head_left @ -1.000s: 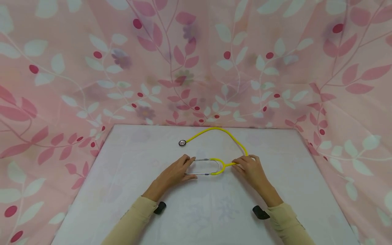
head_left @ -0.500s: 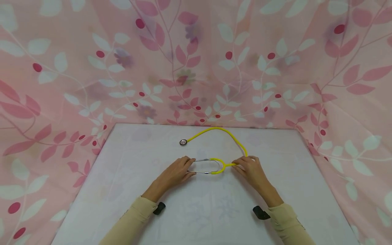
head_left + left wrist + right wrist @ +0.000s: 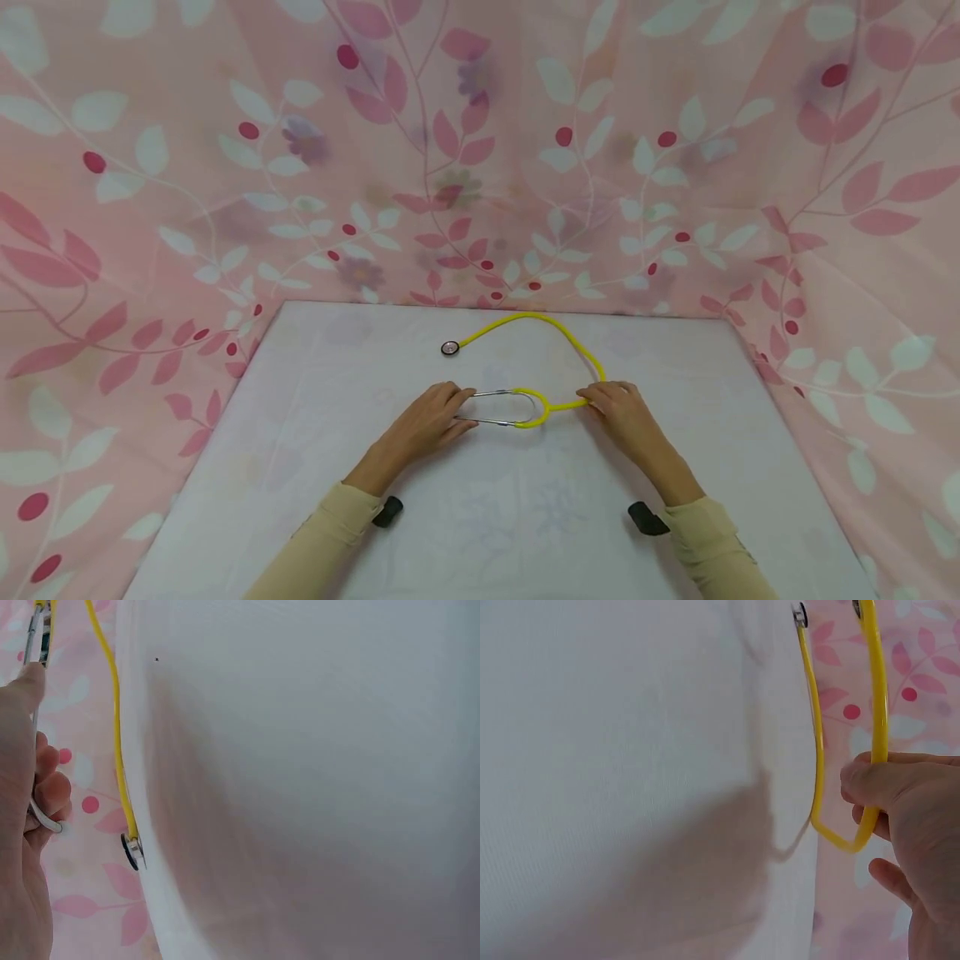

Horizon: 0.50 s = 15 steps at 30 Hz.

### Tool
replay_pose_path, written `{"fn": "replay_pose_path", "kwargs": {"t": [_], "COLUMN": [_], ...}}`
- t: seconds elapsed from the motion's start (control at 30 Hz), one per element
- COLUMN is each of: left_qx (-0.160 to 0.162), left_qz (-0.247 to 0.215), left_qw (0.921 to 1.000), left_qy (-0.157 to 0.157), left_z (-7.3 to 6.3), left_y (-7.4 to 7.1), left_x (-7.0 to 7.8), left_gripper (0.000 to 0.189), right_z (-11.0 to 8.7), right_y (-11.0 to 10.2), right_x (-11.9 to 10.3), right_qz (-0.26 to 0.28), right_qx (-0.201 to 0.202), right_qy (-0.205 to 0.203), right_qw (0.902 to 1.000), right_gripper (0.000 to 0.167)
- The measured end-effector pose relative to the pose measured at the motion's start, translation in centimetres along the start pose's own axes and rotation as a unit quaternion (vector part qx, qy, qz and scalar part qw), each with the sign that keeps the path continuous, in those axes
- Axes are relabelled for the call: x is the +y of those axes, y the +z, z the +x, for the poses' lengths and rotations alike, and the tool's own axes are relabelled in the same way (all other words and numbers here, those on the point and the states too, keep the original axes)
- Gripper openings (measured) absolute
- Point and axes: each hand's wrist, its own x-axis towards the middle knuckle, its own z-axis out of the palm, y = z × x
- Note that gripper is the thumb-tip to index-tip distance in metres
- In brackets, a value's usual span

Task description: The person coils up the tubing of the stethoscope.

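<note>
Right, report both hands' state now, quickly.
Left hand: closed, holding the stethoscope by its metal ear tubes.
Right hand: closed, holding the yellow tubing.

Screened tabletop nook, booth-like; whether home, office or clinic lies beyond, cannot tell. Pink cloth (image 3: 517,200) hangs at back and both sides, printed with leaves, berries, flowers: more household curtain than workplace wall. White table (image 3: 510,550) fills the floor of the nook, far edge close against the cloth, faint pattern on its surface. Stethoscope (image 3: 547,408) over it is medical kit; the surroundings look improvised, domestic in fabric.
</note>
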Motion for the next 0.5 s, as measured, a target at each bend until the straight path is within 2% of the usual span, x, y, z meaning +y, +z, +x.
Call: {"fn": "replay_pose_path", "kwargs": {"t": [0.17,0.33,0.43,0.5], "left_qx": [0.001,-0.009,-0.012,-0.008], "left_qz": [-0.021,-0.037,-0.057,-0.068], "left_qw": [0.9998,0.9991,0.9977,0.9966], "left_qy": [0.002,0.019,0.035,0.046], "left_z": [-0.7,-0.6,-0.1,0.3], "left_y": [-0.1,-0.6,-0.8,-1.0], "left_x": [0.1,0.6,1.1,1.6], "left_gripper": [0.057,0.058,0.054,0.051], "right_z": [0.5,2.5,4.2,5.3], "right_y": [-0.6,-1.3,-1.0,-0.4], "right_x": [1.0,0.6,-0.2,-0.9], "right_qz": [0.035,0.106,0.181,0.248], "right_qx": [0.021,0.042,0.051,0.05], "right_qy": [-0.002,0.026,0.008,-0.021], "right_qw": [0.9992,0.9932,0.9822,0.9674], "right_gripper": [0.032,0.033,0.033,0.032]}}
